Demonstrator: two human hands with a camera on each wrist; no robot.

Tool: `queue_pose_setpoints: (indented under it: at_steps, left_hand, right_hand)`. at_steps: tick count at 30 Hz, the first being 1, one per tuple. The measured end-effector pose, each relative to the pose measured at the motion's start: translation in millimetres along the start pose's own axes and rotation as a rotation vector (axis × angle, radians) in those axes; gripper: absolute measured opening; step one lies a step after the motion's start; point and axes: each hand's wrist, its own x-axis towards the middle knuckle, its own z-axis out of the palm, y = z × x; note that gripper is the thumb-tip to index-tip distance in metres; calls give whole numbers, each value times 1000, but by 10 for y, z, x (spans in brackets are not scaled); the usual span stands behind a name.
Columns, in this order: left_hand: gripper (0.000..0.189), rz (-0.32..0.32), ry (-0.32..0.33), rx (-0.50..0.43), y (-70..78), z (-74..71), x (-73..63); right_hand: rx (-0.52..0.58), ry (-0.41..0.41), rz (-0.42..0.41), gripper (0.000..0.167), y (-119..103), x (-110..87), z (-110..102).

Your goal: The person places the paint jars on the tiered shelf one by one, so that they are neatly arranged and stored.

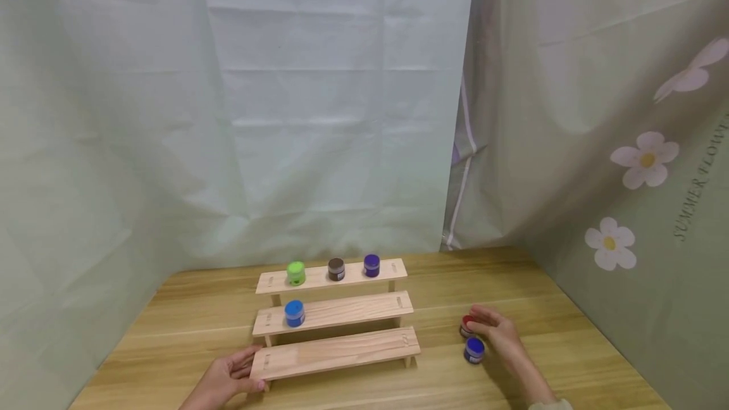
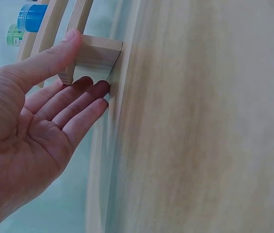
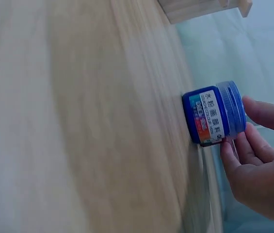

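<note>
At the front left, my left hand (image 1: 224, 377) holds the end of the lowest shelf of a three-step wooden rack (image 1: 336, 354). The thumb lies against the plank's front edge, with the fingers behind it (image 2: 54, 121). On the right, my right hand (image 1: 501, 334) pinches a small paint jar with a red lid (image 1: 466, 326), thumb at its near side and fingers behind. In the right wrist view that jar is hidden behind a dark blue gouache paint jar (image 3: 207, 116), which stands just in front of the right hand (image 3: 263, 160).
Along the top shelf stand a green jar (image 1: 296, 274), a dark brown jar (image 1: 336, 269) and a purple-blue jar (image 1: 372, 266). A bright blue jar (image 1: 294, 313) sits at the left of the middle shelf. Pale curtains (image 1: 336, 112) enclose the wooden table (image 1: 455, 385).
</note>
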Motion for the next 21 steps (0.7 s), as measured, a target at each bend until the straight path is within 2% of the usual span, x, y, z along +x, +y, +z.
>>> queue_pose_setpoints:
  at_steps: [10, 21]
  left_hand:
    - [89, -7, 6, 2, 4, 0, -6]
    - [90, 0, 4, -9, 2, 3, -5]
  right_hand:
    - [-67, -7, 26, 58, 40, 29, 46]
    - [-73, -54, 38, 64, 67, 37, 32]
